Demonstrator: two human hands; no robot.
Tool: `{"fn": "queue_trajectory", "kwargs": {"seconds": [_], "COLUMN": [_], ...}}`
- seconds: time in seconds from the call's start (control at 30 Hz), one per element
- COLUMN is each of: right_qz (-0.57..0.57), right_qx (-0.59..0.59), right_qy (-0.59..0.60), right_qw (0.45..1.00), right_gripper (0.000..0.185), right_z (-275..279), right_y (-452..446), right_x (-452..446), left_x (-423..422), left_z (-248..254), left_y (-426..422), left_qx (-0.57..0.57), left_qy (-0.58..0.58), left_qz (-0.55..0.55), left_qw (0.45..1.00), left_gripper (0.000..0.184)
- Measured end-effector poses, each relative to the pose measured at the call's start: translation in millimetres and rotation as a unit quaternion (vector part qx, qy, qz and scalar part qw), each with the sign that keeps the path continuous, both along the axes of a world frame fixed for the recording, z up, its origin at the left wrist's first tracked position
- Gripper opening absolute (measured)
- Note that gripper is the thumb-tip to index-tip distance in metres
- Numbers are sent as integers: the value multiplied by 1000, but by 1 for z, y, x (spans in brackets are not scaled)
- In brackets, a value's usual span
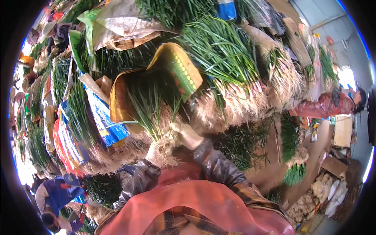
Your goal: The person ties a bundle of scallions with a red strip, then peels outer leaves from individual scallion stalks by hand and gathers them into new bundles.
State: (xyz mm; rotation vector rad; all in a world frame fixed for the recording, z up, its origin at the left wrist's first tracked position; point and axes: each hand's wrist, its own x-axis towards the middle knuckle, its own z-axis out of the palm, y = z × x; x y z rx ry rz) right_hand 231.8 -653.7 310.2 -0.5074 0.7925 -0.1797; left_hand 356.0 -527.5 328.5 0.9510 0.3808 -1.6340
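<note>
In the middle of the head view I hold a small bunch of spring onions (149, 117) upright, green leaves pointing away from me and pale stringy roots toward my apron. My left hand (156, 153), in a pale glove, is closed around the white root ends. From the other side my right hand (188, 136), also gloved, has its fingers bent against the same root ends; part of the fingertips is hidden by stalks. Behind the bunch lies a folded yellow and green sack (119, 98) over more spring onions.
A large pile of spring onions (223, 51) lies ahead to the right, roots toward me. Blue and white sacking (103, 119) covers bundles at left. People work at lower left (58, 196) and far right (329, 105). Loose greens (243, 147) lie lower down, beside a cardboard box (334, 165).
</note>
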Motion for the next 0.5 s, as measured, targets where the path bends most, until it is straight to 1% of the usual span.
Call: {"fn": "queue_trajectory", "kwargs": {"seconds": [0.03, 0.1, 0.13, 0.17, 0.23, 0.27, 0.3, 0.33, 0.37, 0.4, 0.43, 0.47, 0.5], "right_qz": [3, 41, -26, -57, -31, -31, 94, 118, 143, 110, 75, 175, 217], "right_qx": [-56, -202, -293, -335, -198, -198, -337, -320, -302, -349, -401, -478, -559], "right_qy": [35, 90, 212, 257, 331, 331, 323, 290, 257, 251, 241, 300, 304], "right_qw": [998, 974, 932, 905, 922, 922, 879, 894, 907, 896, 881, 807, 740], "right_gripper": [34, 25, 21, 23, 33, 33, 27, 25, 23, 25, 30, 26, 27], "right_z": [4, -12, -37, -31, -28, -46, -77, -39, 2, -3, -7, 4, -27], "right_y": [0, 0, 4, 7, -23, -20, -20, -17, -15, -1, 3, -2, 4], "right_x": [10, 10, 3, 2, -36, -39, -41, -31, -20, -10, -3, 2, 2], "left_x": [-2, -2, 6, -1, -4, -7, -6, -8, -13, -17, -20, -22, -24], "left_z": [10, 7, -9, -4, -1, 9, 17, 24, 28, 19, 11, 5, 2], "left_y": [-5, -3, 8, 0, 1, -4, -12, -15, -10, -7, -8, -8, -4], "left_qx": [19, 51, -60, 65, 49, 67, 64, 49, 38, 50, 48, 43, 43], "left_qy": [0, 6, 56, 10, -105, -84, -87, -159, -226, -244, -245, -262, -280], "left_qz": [-10, -14, -49, 8, -51, -23, -24, -75, -127, -131, -132, -120, -108], "left_qw": [1000, 999, 995, 998, 992, 994, 994, 983, 965, 960, 959, 957, 953], "left_gripper": [14, 14, 13, 8, 11, 16, 16, 10, 9, 14, 14, 14, 15]}}
